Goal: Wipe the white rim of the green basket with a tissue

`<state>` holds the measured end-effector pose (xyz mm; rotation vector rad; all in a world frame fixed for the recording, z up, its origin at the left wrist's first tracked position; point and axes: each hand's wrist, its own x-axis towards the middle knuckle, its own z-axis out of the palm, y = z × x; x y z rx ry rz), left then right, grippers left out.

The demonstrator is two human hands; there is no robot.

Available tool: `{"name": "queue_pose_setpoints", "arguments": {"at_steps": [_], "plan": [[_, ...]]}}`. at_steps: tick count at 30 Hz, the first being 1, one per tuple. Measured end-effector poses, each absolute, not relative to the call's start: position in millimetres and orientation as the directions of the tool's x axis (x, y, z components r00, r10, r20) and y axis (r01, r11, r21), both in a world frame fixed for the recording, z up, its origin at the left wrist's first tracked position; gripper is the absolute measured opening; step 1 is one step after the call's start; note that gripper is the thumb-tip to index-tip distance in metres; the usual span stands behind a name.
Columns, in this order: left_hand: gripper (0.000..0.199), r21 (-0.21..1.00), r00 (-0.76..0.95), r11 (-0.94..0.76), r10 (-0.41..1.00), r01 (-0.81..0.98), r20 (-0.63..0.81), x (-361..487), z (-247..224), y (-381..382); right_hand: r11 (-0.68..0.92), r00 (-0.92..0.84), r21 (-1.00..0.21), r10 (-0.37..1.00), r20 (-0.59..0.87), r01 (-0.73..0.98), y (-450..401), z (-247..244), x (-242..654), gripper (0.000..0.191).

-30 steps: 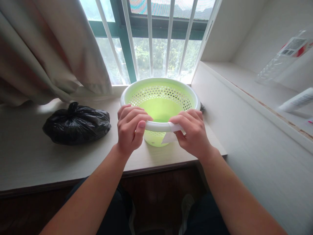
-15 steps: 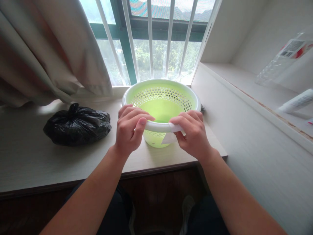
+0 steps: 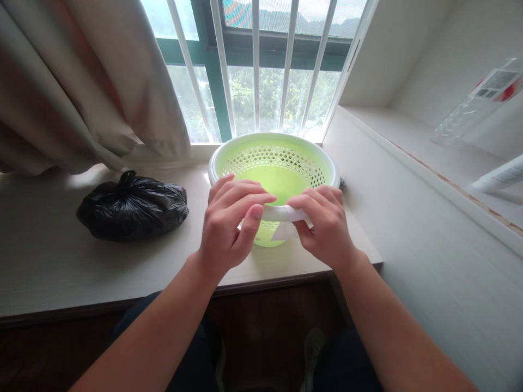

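Note:
A light green plastic basket (image 3: pixel 274 136) with rows of holes and a pale rim stands upright on the wooden ledge by the window. My right hand (image 3: pixel 324 218) pinches a thin white wipe (image 3: pixel 285 232) over the rim's near side; a loose corner hangs down the outside wall. Just left of it, my left hand (image 3: pixel 233 220) curls over the same rim, thumb in front and fingers on top. The rim's part under each palm is hidden. Inside the basket I see only the green bottom and walls.
A knotted black plastic bag (image 3: pixel 133 207) lies on the ledge (image 3: pixel 171 267) to the left. White window bars (image 3: pixel 256 76) rise behind the basket, with a curtain (image 3: pixel 90 81) at left. On the right-hand shelf lie a clear bottle (image 3: pixel 478 103) and a white tube (image 3: pixel 500 175).
My left hand has slid right along the rim, closer to my right hand. My right hand keeps its pinch on the wipe. The whole view has shifted slightly.

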<state>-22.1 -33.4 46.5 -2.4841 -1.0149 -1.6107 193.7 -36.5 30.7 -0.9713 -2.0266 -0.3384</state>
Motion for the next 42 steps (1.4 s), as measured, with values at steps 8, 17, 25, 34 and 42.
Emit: {"name": "queue_pose_setpoints", "arguments": {"at_steps": [8, 17, 25, 34, 42], "plan": [[0.031, 0.206, 0.331, -0.745, 0.503, 0.634, 0.798, -9, 35, -37, 0.663, -0.353, -0.095, 0.508, 0.786, 0.743, -36, 29, 193, 0.023], [0.031, 0.127, 0.348, -0.766, 0.424, 0.63, 0.836, -12, 30, -29, 0.689, -0.393, -0.072, 0.493, 0.776, 0.721, -33, 30, 198, 0.014], [0.031, 0.124, 0.34, -0.776, 0.407, 0.618, 0.848, -12, 30, -28, 0.7, -0.419, -0.053, 0.483, 0.769, 0.712, -32, 31, 201, 0.015], [0.031, 0.116, 0.34, -0.778, 0.396, 0.618, 0.853, -12, 29, -27, 0.712, -0.42, -0.055, 0.473, 0.775, 0.7, -30, 32, 206, 0.014], [0.032, 0.12, 0.342, -0.79, 0.39, 0.602, 0.855, -14, 29, -24, 0.724, -0.431, -0.061, 0.473, 0.768, 0.687, -28, 32, 209, 0.02]]}}
